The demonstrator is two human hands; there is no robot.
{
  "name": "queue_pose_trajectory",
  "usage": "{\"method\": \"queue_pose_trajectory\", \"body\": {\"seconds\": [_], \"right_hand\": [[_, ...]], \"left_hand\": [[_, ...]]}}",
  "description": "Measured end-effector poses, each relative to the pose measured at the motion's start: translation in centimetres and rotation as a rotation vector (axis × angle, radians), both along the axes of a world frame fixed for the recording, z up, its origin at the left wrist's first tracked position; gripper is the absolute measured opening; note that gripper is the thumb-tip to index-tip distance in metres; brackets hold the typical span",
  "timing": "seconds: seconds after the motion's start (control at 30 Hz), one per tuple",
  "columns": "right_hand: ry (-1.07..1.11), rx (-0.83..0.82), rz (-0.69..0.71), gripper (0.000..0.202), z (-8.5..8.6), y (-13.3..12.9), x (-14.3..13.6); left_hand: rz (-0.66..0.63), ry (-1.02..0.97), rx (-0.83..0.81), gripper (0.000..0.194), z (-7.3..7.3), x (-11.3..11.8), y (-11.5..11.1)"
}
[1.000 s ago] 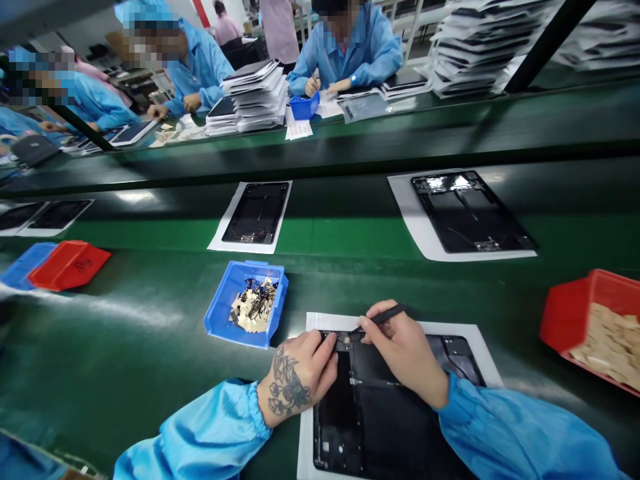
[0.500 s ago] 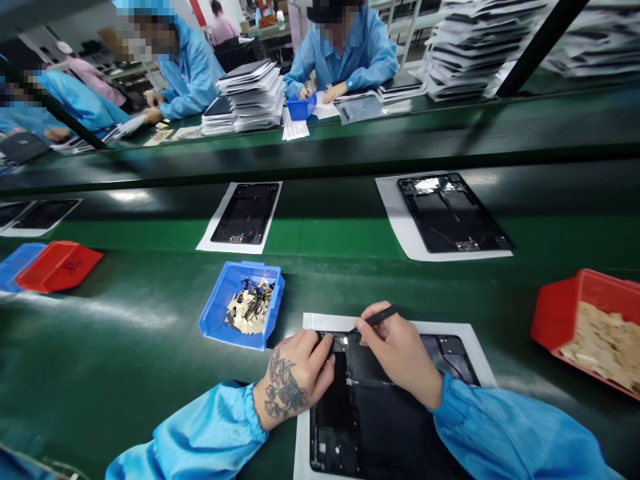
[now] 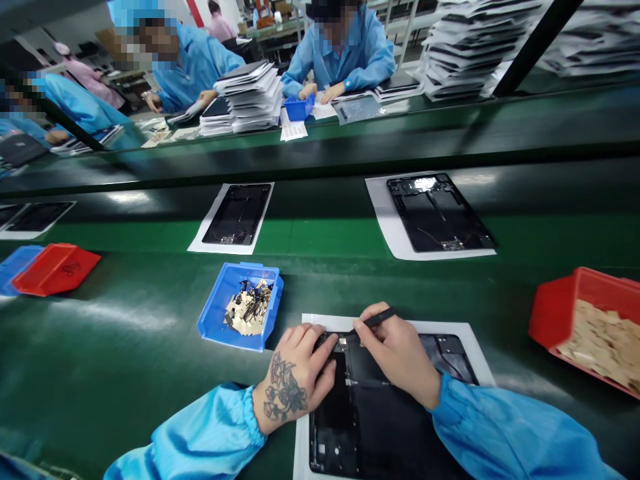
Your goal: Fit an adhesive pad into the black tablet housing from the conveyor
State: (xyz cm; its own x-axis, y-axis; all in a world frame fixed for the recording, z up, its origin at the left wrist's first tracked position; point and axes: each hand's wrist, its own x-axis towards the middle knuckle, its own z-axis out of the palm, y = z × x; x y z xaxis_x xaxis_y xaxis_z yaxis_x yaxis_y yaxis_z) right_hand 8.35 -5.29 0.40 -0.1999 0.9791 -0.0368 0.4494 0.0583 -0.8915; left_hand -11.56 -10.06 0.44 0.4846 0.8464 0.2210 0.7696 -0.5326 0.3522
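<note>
At the bottom centre of the frame, an open black tablet shell (image 3: 370, 420) lies on a white sheet (image 3: 470, 347) on the green surface (image 3: 125, 347). The left hand (image 3: 295, 380), tattooed on its back, rests on the shell's upper left corner with fingers bent and pressing down on the edge; it holds nothing. The right hand (image 3: 400, 360) is closed around a thin black tool (image 3: 375, 320), gripped like a pen, its tip touching the shell's top edge just beside the left fingertips. Both arms wear light blue sleeves.

Just left of the sheet sits a blue bin (image 3: 215, 320) with small metal and dark parts in it. At the right edge stands a red bin (image 3: 555, 313) filled with pale flat pieces. Farther up, two more black shells on white sheets (image 3: 235, 217) (image 3: 435, 213) lie on the belt, well apart. At the far left, a red tray (image 3: 55, 267) lies beside a blue one. Along the top of the frame, people in blue coats sit behind stacks of sheets (image 3: 250, 97).
</note>
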Motion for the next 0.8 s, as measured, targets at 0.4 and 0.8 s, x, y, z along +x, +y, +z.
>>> {"method": "queue_pose_trajectory", "body": {"seconds": [0.4, 0.8], "right_hand": [[0.140, 0.003, -0.081, 0.023, -0.8, 0.4, 0.3], [0.318, -0.034, -0.055, 0.018, -0.5, 0.8, 0.4]], "left_hand": [[0.077, 0.078, -0.114, 0.056, 0.7, 1.4, -0.5], [0.032, -0.018, -0.092, 0.045, 0.5, 0.5, -0.8]]}}
